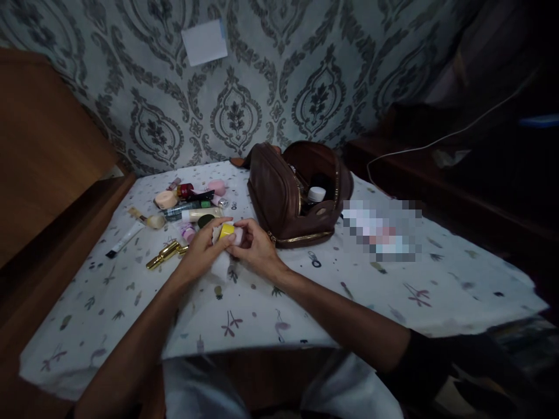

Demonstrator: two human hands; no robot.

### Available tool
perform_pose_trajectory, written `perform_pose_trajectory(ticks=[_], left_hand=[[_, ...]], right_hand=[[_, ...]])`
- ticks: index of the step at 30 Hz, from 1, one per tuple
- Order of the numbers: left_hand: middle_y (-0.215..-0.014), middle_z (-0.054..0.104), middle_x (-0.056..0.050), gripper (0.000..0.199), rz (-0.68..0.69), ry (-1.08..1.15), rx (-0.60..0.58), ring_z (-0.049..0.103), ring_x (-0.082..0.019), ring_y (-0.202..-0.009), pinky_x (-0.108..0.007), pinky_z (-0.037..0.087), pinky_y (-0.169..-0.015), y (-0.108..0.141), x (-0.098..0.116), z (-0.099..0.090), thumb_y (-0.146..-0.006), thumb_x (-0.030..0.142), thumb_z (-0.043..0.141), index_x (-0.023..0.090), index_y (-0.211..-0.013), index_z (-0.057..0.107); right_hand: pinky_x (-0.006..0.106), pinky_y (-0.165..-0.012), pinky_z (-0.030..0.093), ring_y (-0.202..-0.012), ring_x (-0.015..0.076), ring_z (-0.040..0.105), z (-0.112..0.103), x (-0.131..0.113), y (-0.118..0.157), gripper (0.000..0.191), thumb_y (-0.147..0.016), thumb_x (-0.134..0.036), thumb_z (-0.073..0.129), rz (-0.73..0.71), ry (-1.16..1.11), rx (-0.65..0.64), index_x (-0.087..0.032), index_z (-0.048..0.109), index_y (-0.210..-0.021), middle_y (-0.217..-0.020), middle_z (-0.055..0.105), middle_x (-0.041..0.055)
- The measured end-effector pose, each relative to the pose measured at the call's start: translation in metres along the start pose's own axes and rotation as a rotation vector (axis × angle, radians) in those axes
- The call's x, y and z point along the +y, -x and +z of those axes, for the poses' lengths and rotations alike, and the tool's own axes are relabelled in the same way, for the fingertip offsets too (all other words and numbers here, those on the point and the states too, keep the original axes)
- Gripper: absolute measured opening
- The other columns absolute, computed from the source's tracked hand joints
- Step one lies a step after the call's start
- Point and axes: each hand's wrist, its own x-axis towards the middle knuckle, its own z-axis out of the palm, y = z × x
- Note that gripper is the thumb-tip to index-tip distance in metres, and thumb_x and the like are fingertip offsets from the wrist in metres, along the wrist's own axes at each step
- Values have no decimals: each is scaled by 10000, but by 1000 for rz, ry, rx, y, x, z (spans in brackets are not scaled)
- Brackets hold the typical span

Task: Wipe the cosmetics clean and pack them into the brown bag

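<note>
Both hands meet over the near middle of the table. Between them is a small yellow-and-white container (227, 230), its exact kind unclear. My left hand (201, 250) is closed around its left side, together with a white tissue (220, 266) that hangs below the fingers. The fingers of my right hand (257, 249) are closed on the container's right end. Just behind the hands stands a brown leather bag (275, 198), unzipped, with a white-capped bottle (317, 194) inside. Gold tubes (163, 255) lie left of my left hand.
Cosmetics crowd the table's back left: a cream tube (203, 215), a dark red jar (185, 191), a peach round item (166, 199) and a brush (154, 221). A blurred-out patch (384, 231) covers something on the right. Brown wooden furniture (52, 139) borders the left side.
</note>
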Motion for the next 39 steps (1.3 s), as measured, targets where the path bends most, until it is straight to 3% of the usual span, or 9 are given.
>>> perform_pose_trajectory(ticks=[6,13,18,22,32,36,39], left_hand=[[-1063,658,-51,264,95,-103,42,590,-239,-1052,-340,439,-942,-1,2,-1,-892,380,579,211,-1083,647],[-1008,660,-48,234,152,-147,50,594,-232,-1004,-324,441,-893,-1,1,-2,-924,381,541,203,-1020,659],[-985,656,-36,248,72,-60,92,591,-212,-946,-303,444,-857,-2,-3,-1,-914,397,540,193,-1018,635],[-953,647,-30,297,-3,28,100,583,-203,-896,-296,449,-820,-4,-5,-2,-899,444,542,186,-1019,627],[-987,644,-39,440,-105,165,30,587,-195,-859,-276,467,-742,0,0,-4,-862,480,615,184,-1186,592],[-990,646,-40,441,-111,165,41,584,-182,-821,-254,463,-679,0,-2,-4,-865,491,615,194,-1191,601],[-921,645,-26,458,-134,223,38,571,-156,-731,-234,456,-614,-1,-3,-2,-848,505,633,185,-1175,600]], right_hand=[[290,-733,496,-774,150,596,1,-1,-1,491,-598,-379,820,55,-150,-51,-226,509,-946,-838,609,-25],[276,-669,466,-709,140,561,0,-1,-1,492,-624,-440,817,70,-79,-48,-211,554,-971,-757,584,-36],[273,-662,483,-706,138,595,0,-4,2,618,-622,-338,804,60,-131,-70,-228,497,-1147,-791,608,-43],[261,-641,496,-687,128,606,1,-9,3,502,-648,-255,756,41,-147,-83,-230,531,-1096,-812,617,-35],[216,-446,421,-533,115,592,-3,-12,1,406,-733,-472,745,88,-182,-107,-190,572,-967,-708,597,-35],[219,-438,408,-501,115,575,-3,-10,0,423,-745,-547,719,97,-167,-109,-188,560,-903,-644,581,-42],[225,-473,429,-561,115,582,-3,-9,-1,441,-709,-489,757,95,-166,-75,-187,578,-976,-736,599,-29]])
